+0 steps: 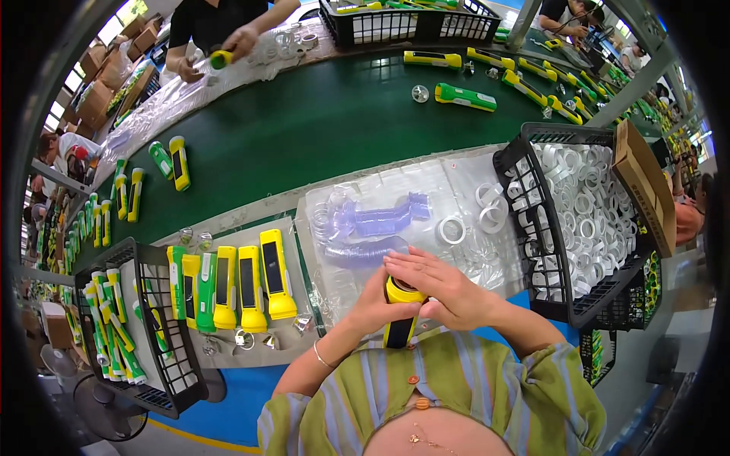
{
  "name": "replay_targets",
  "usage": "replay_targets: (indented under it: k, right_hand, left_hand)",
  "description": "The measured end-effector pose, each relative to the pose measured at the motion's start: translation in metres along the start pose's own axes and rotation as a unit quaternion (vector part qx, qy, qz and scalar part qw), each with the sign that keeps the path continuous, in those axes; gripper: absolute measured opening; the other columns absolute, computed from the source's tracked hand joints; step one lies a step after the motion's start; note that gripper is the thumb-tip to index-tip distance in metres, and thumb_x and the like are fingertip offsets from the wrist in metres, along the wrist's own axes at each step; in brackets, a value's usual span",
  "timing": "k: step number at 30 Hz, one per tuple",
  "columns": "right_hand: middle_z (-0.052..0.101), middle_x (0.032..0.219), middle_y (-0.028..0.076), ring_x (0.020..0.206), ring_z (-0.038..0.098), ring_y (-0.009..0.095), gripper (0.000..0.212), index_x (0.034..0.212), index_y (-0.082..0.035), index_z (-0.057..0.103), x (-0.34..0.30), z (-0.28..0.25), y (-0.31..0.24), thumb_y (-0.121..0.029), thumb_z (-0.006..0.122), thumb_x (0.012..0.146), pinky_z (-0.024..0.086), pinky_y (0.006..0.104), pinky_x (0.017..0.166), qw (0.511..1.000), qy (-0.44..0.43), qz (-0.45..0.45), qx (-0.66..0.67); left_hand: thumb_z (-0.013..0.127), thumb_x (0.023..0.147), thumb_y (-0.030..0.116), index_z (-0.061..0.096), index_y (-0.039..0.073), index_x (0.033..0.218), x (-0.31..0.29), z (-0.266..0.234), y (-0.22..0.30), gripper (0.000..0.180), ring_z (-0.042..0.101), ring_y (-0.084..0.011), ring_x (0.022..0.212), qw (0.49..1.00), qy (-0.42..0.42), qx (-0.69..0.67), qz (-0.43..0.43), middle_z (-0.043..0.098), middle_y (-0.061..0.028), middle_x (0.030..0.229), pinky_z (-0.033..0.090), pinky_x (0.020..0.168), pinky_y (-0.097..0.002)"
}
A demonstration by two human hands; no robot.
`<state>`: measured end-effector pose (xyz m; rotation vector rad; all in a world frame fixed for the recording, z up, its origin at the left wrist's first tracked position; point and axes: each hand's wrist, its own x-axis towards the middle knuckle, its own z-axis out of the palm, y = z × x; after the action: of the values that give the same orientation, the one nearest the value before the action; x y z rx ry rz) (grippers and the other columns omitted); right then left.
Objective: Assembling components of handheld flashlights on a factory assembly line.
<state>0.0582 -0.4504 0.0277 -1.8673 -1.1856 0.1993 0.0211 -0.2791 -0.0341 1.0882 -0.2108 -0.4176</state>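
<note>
A yellow and black torch [400, 319] stands upright close to my chest. My left hand [374, 305] grips its body from the left. My right hand [437, 285] lies over its open head end, fingers curled across the top. What sits under those fingers is hidden. Just beyond my hands lie stacks of clear purple-tinted lenses [372, 228] on a plastic sheet, with white rings [452, 229] beside them.
Several yellow and green torches [243, 285] lie in a row at my left, beside a black basket [171, 384] of more. A black basket [525, 205] of white rings stands right. A green conveyor [319, 121] carries torches; a person [220, 38] works opposite.
</note>
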Motion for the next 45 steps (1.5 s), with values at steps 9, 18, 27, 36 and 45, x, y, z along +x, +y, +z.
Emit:
replay_targets:
  k: [9,18,27,36,45]
  right_hand:
    - [0.041,0.131,0.02,0.125,0.036,0.034,0.062,0.131,0.003,0.033,-0.008,0.01,0.005,-0.04,0.046,0.089,0.021,0.0467,0.107,0.999,-0.013,0.032,0.014]
    - [0.039,0.134,0.019,0.125,0.037,0.033,0.069,0.129,-0.003,0.04,-0.008,0.029,0.02,-0.057,0.035,0.087,0.025,0.0459,0.105,0.997,-0.017,0.071,0.031]
    - [0.06,0.097,0.009,0.083,0.056,0.026,0.036,0.1,-0.004,0.061,-0.037,0.06,0.092,-0.009,0.07,0.066,0.046,0.0363,0.072,0.933,0.208,0.091,-0.278]
    - [0.064,0.089,0.009,0.074,0.062,0.022,0.025,0.092,-0.003,0.063,-0.02,-0.001,0.016,0.0,0.062,0.068,0.049,0.0306,0.062,0.972,0.167,-0.039,-0.16]
    - [0.064,0.092,0.008,0.085,0.061,0.024,0.025,0.095,-0.004,0.061,-0.018,-0.008,0.008,-0.008,0.066,0.07,0.048,0.0334,0.071,0.992,0.056,-0.012,-0.111]
  left_hand:
    - [0.067,0.077,0.013,0.028,0.003,0.129,-0.007,-0.002,-0.021,0.065,0.049,-0.017,0.108,0.987,-0.021,-0.148,-0.054,0.047,-0.0083,0.117,0.042,0.09,-0.0321]
    - [0.053,0.085,0.023,0.03,0.008,0.129,-0.017,0.0,-0.034,0.052,0.055,-0.0272,0.102,0.962,0.104,-0.245,-0.057,0.049,-0.0178,0.117,0.048,0.084,-0.0379]
    - [0.055,0.08,0.027,0.041,0.004,0.109,-0.008,-0.008,-0.017,0.04,0.059,-0.031,0.068,0.956,0.01,-0.293,-0.01,0.056,-0.0251,0.092,0.05,0.063,-0.0385]
    - [0.053,0.085,0.018,0.034,0.004,0.118,-0.009,-0.001,-0.017,0.04,0.061,-0.0246,0.081,0.965,-0.014,-0.26,-0.023,0.056,-0.0178,0.101,0.051,0.073,-0.0372]
    - [0.053,0.084,0.015,0.035,0.005,0.114,-0.008,0.009,-0.007,0.037,0.061,-0.0241,0.078,0.977,0.021,-0.197,-0.072,0.057,-0.0157,0.097,0.052,0.07,-0.0357]
